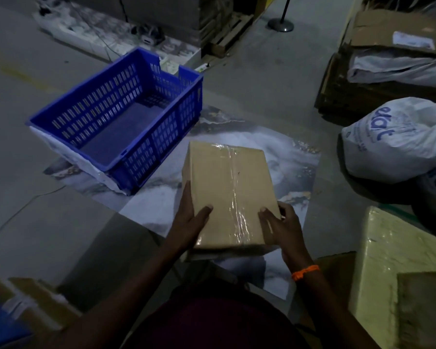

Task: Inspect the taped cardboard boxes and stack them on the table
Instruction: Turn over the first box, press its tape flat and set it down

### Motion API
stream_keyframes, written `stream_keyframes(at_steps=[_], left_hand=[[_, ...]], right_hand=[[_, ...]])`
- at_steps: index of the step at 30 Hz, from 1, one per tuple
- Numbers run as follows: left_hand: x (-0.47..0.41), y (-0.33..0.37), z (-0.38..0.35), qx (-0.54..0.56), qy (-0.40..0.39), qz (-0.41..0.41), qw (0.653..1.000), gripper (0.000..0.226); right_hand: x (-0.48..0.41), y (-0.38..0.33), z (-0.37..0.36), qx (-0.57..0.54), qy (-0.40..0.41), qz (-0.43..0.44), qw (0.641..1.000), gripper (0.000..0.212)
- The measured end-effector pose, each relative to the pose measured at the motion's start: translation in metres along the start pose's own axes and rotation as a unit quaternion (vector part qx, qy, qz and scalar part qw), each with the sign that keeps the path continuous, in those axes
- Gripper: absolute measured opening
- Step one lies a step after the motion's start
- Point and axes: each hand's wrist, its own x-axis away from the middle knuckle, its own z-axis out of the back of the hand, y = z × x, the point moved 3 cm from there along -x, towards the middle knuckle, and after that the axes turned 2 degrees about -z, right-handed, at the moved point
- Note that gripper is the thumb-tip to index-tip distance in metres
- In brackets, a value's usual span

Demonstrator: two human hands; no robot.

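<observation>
A brown cardboard box point(224, 187), sealed lengthwise with clear shiny tape, is held in the middle of the view above a marbled grey-white sheet point(287, 157). My left hand point(189, 220) grips its near left edge, thumb on top and fingers down the side. On the near right corner, my right hand point(282, 230) grips with the thumb on top; an orange band circles that wrist. Part of another cardboard box point(23, 298) shows at the bottom left.
A blue slotted plastic crate point(61, 117) stands empty to the left on the sheet. White printed sacks point(398, 142) lie at the right, open cartons point(388, 46) behind them. A pale yellow wrapped block point(393, 248) sits at the lower right. A pallet and a stand base are at the back.
</observation>
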Motion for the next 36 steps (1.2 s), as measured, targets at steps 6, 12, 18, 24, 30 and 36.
stream_keyframes(at_steps=[6, 12, 18, 24, 30, 36], left_hand=[[0.010, -0.019, -0.044, -0.048, -0.017, -0.023, 0.998, 0.093], [-0.012, -0.025, -0.041, -0.248, 0.043, -0.083, 0.964, 0.089], [-0.070, -0.005, -0.067, -0.467, -0.038, -0.158, 0.869, 0.070], [-0.092, -0.011, -0.073, -0.507, -0.048, -0.149, 0.848, 0.065], [-0.090, -0.011, -0.074, -0.521, -0.035, -0.152, 0.839, 0.063], [-0.091, -0.011, -0.075, -0.524, -0.054, -0.134, 0.839, 0.072]], right_hand=[[-0.012, 0.021, 0.027, 0.104, 0.049, 0.043, 0.992, 0.042], [-0.014, 0.018, 0.001, 0.291, 0.060, 0.197, 0.934, 0.072], [-0.056, -0.019, -0.047, 0.464, -0.034, 0.306, 0.831, 0.071], [-0.081, -0.030, -0.051, 0.494, -0.058, 0.310, 0.811, 0.077], [-0.083, -0.029, -0.052, 0.494, -0.049, 0.310, 0.811, 0.070], [-0.080, -0.029, -0.047, 0.497, -0.066, 0.307, 0.809, 0.076]])
